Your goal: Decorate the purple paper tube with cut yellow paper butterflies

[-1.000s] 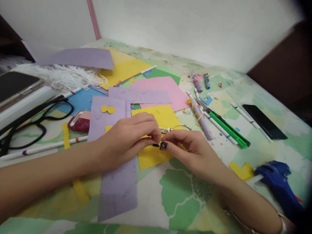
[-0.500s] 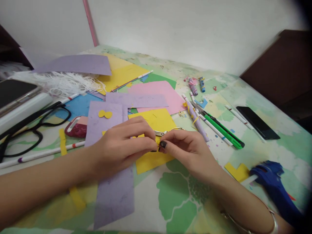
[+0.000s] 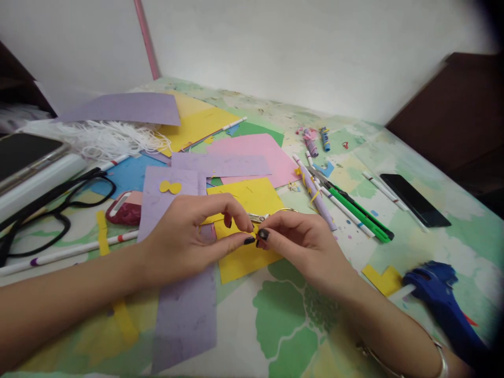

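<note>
As the two hands meet over the yellow sheet, their fingertips all but touch! The left hand brings thumb and forefinger close, only a sliver between them, right at a tiny yellow scrap; whether they grip it, I cannot tell. Over to the right hand: fingers curled, thumb against forefinger, the scrap pinched at the tips. So there it is, between the hands, above the yellow sheet, the scissors just behind, partly covered by the right hand. On the left, a yellow figure-eight cut-out lies on the purple sheet; out right, a purple paper roll near the green cutter, and a blue glue gun beside a yellow offcut.
</note>
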Motion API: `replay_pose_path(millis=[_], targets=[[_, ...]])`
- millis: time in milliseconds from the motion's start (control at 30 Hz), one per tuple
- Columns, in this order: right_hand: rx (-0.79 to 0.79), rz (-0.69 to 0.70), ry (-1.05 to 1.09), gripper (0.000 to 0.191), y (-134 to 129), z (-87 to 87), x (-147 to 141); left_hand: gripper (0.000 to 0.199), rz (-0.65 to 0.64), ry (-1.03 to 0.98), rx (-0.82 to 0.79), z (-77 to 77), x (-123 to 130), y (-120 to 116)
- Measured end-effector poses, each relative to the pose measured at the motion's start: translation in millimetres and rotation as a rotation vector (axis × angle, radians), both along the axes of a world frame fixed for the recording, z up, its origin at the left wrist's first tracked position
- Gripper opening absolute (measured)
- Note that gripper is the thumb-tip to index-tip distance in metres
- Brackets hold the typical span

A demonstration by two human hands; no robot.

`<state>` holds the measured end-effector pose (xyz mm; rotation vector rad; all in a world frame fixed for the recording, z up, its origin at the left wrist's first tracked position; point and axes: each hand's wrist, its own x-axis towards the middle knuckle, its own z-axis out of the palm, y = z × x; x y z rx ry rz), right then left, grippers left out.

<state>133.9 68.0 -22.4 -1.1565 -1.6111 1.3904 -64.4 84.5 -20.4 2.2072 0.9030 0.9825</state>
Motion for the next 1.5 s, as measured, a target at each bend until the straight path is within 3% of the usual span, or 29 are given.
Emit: replay_pose_path(millis=[200,500,767,1100,1500], targets=[[0.008,0.007,0.012,0.012,0,-0.4,1,0.005,0.016,-0.086,-0.169,-4.9,1,0],[0.056,-0.036,-0.029,0.01,2,-5.8,-3,0.013,0.068,-0.335,-0.572,-4.8,11,2],[0.088,-0.067,-0.031,0.008,0,-8.4,-6,0.009,0.064,-0.322,-0.543,-6.3,17,-2],[0.106,-0.108,-0.057,0.005,2,-8.4,-6,0.015,0.067,-0.33,-0.626,-6.3,17,-2],[0.12,-0.121,-0.052,0.007,3,-11.9,-8,0.021,0.167,-0.369,-0.718,-4.9,17,2]])
